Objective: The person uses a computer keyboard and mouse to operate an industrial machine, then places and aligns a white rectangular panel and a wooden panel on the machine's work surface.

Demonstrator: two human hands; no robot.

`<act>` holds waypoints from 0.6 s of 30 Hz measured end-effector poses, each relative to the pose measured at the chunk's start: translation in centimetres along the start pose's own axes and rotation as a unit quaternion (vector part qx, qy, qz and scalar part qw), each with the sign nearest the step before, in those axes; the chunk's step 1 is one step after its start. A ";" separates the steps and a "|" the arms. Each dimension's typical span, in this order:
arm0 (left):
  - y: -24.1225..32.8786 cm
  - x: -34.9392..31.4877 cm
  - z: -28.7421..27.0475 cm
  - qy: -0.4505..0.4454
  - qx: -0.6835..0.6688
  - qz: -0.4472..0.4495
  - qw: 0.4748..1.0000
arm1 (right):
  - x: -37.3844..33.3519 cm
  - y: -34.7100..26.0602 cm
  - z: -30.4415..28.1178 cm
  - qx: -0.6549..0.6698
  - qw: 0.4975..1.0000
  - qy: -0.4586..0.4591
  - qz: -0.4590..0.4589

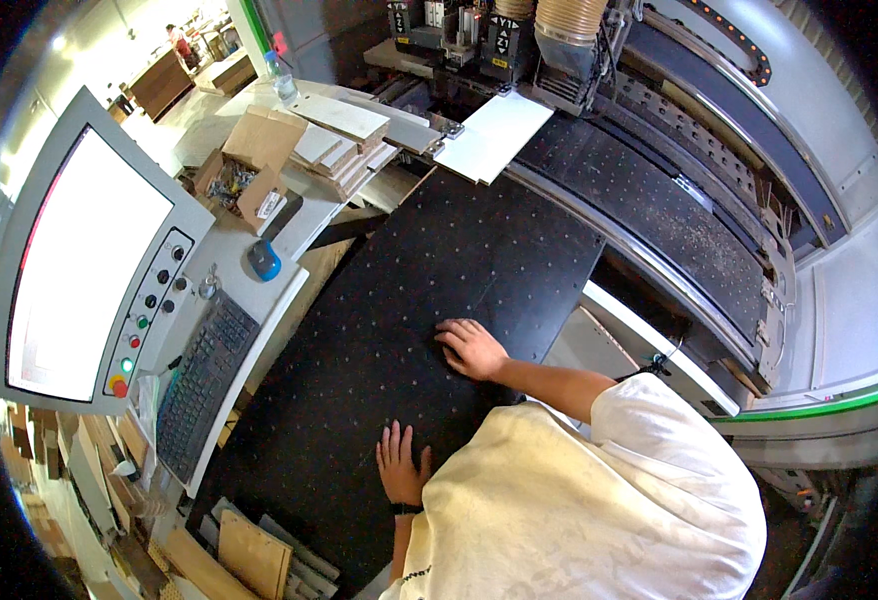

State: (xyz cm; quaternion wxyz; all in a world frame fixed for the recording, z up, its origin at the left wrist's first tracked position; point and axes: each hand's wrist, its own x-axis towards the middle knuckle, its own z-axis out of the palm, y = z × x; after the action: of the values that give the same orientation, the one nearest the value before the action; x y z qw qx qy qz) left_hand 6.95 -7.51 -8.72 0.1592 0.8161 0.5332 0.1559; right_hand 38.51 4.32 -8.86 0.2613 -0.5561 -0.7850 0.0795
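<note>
My left hand (402, 466) rests flat on the black dotted table (399, 290), fingers spread, with a dark band on its wrist. Farther forward and to the right, my right hand (472, 349) lies palm down on the same table. Its fingers are slightly bent and apart, and neither hand shows anything held. A white rectangular panel (496, 135) lies at the table's far end, reaching under the machine's head (564, 60).
On the left stand a control screen (94, 260) with knobs, a keyboard (204, 380) and a blue mouse (263, 260). Behind them are an open cardboard box (239, 185) of small parts, stacked boards (334, 150) and a bottle (282, 82). Boards (254, 555) lean near the lower left.
</note>
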 end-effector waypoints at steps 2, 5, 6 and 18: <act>0.0 0.0 0.0 -0.002 0.004 -0.001 1.000 | 0.0 0.0 0.1 0.002 1.000 0.005 -0.004; 0.0 0.0 -0.1 -0.003 0.007 -0.001 1.000 | 0.0 0.0 0.0 -0.001 1.000 0.013 -0.016; 0.0 0.0 -0.1 0.000 0.006 -0.001 1.000 | 0.0 0.0 0.0 -0.003 1.000 0.016 -0.022; 0.2 0.1 -0.2 -0.002 0.000 -0.006 1.000 | -0.1 -0.2 -0.5 -0.004 1.000 -0.002 -0.024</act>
State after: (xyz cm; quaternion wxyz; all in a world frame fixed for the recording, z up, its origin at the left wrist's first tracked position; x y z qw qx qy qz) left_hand 7.12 -7.45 -8.48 0.1610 0.8136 0.5374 0.1529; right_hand 38.59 4.06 -8.40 0.2592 -0.5383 -0.7988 0.0711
